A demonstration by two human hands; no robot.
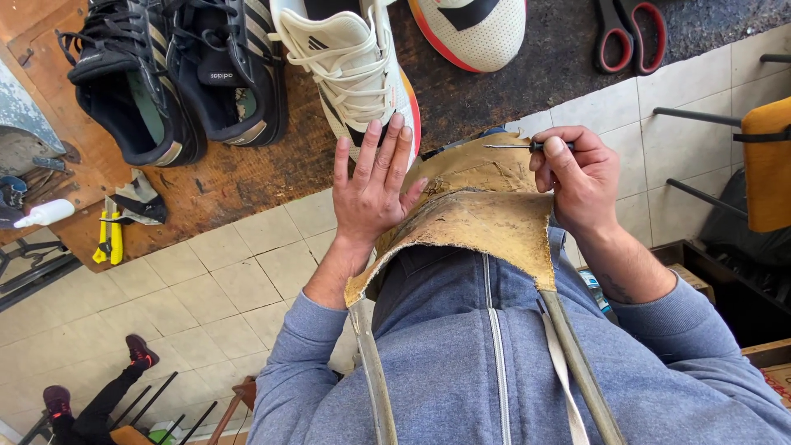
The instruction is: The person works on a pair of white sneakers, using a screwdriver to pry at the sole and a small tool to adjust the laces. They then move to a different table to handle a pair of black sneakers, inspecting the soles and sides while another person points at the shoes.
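My left hand (372, 185) is open with fingers spread, resting flat on the left part of a worn tan leather apron (486, 218) over my lap. Its fingertips reach the heel of a white sneaker (350, 62) on the workbench. My right hand (581, 177) is shut on a thin awl (511, 147) with a dark handle; the metal point sticks out to the left above the apron's far edge.
Two black sneakers (177, 78) lie on the wooden workbench (247, 177), and a white and red shoe (474, 29) and red-handled scissors (630, 33) lie on the dark mat. A small white bottle (45, 213) and yellow tool (107, 235) sit at left. An orange chair (766, 161) stands right; another person's legs (99, 395) show below left.
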